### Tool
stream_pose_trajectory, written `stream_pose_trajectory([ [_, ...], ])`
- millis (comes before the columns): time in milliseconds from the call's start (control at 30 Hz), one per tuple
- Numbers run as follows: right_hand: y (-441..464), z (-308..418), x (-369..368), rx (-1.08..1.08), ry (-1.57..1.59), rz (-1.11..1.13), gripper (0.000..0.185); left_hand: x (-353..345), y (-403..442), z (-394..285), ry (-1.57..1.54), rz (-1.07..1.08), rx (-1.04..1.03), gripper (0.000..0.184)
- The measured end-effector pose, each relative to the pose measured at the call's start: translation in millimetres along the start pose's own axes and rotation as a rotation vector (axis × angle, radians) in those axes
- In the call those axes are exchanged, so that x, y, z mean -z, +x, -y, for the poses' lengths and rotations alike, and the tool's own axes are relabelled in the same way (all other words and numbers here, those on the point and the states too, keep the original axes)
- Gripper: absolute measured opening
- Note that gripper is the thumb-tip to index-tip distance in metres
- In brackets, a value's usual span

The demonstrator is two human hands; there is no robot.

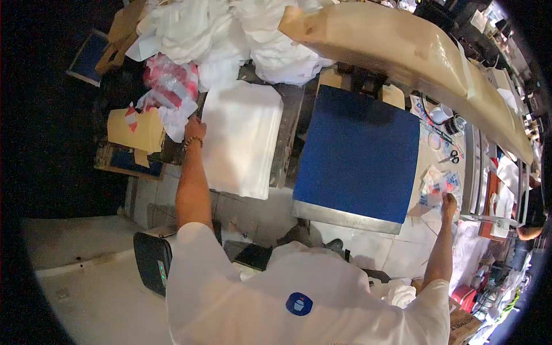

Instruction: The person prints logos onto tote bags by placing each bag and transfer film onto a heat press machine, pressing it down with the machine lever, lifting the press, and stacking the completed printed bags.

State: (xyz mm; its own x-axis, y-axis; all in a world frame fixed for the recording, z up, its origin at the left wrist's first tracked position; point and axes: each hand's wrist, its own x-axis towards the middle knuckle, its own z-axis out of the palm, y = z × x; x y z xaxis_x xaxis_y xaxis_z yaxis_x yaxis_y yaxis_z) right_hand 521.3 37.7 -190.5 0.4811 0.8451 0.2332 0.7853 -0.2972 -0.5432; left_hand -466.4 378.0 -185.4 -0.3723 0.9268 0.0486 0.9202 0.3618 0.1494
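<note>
My left hand (195, 129), with a beaded bracelet at the wrist, is at the upper left edge of a stack of white sheets (241, 138). Its fingers are curled, and what they hold, if anything, is too small to tell. To the right, my right hand (449, 202) is closed beside a crumpled printed plastic piece (435, 183); I cannot make out whether it grips it. Between my hands lies a blue rectangular pad (359, 155) on a metal-edged platen (345, 218). Scissors (452, 156) and a tape roll (434, 141) rest above my right hand.
A long beige padded arm (402, 46) arches over the top right. White cloth (195, 29) is heaped at the back. A yellow box (135, 129) stands at the left. Another person's hand (528, 233) shows at the far right.
</note>
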Motion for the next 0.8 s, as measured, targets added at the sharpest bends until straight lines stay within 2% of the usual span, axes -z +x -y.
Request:
stream_pose_trajectory([
  [33,3,-10,-1,-0.007,0.033,-0.019,0.020,1,1,5,-0.190,-0.007,-0.128,0.030],
  [67,5,-22,0,-0.046,0.172,-0.002,0.021,16,-10,-3,-0.186,-0.006,-0.127,0.030],
  [133,11,-35,8,-0.044,0.157,-0.027,0.021,86,-55,-46,-0.340,-0.154,-0.292,0.023],
  [200,18,-57,17,-0.061,0.078,-0.062,0.023,156,-108,-78,-0.538,-0.014,-0.429,0.022],
  [267,16,-49,25,-0.215,0.384,-0.147,0.026,224,-178,-109,-0.660,-0.061,-0.572,0.024],
  [300,18,-63,26,-0.158,0.383,-0.202,0.030,248,-208,-114,-0.729,-0.033,-0.574,0.024],
  [333,13,-49,38,-0.204,0.549,-0.222,0.036,269,-237,-118,-0.799,0.000,-0.574,0.025],
  [367,8,-27,49,-0.274,0.577,-0.239,0.040,295,-263,-117,-0.818,0.066,-0.548,0.024],
  [400,9,-24,56,-0.290,0.529,-0.274,0.044,321,-297,-130,-0.923,0.068,-0.448,0.022],
  [433,9,-27,59,-0.226,0.666,-0.287,0.050,335,-313,-117,-0.915,0.117,-0.366,0.021],
  [500,1,0,77,-0.170,0.631,-0.306,0.056,323,-321,-98,-1.171,0.002,-0.495,0.024],
  [600,-3,11,90,-0.136,0.670,-0.368,0.047,311,-340,-139,-1.320,0.059,-0.319,0.031],
  [633,-6,15,95,-0.088,0.737,-0.384,0.040,290,-339,-153,-1.348,0.080,-0.260,0.034],
  [667,-9,26,99,-0.091,0.737,-0.392,0.040,256,-334,-166,-1.356,0.098,-0.289,0.033],
  [700,-14,44,103,-0.092,0.864,-0.426,0.040,232,-332,-182,-1.362,0.114,-0.318,0.032],
  [733,-18,63,106,-0.091,0.989,-0.460,0.039,228,-347,-213,-1.232,0.233,-0.357,0.029],
  [800,-25,102,113,-0.105,1.047,-0.473,0.036,153,-347,-252,-1.438,0.313,-0.443,0.026],
])
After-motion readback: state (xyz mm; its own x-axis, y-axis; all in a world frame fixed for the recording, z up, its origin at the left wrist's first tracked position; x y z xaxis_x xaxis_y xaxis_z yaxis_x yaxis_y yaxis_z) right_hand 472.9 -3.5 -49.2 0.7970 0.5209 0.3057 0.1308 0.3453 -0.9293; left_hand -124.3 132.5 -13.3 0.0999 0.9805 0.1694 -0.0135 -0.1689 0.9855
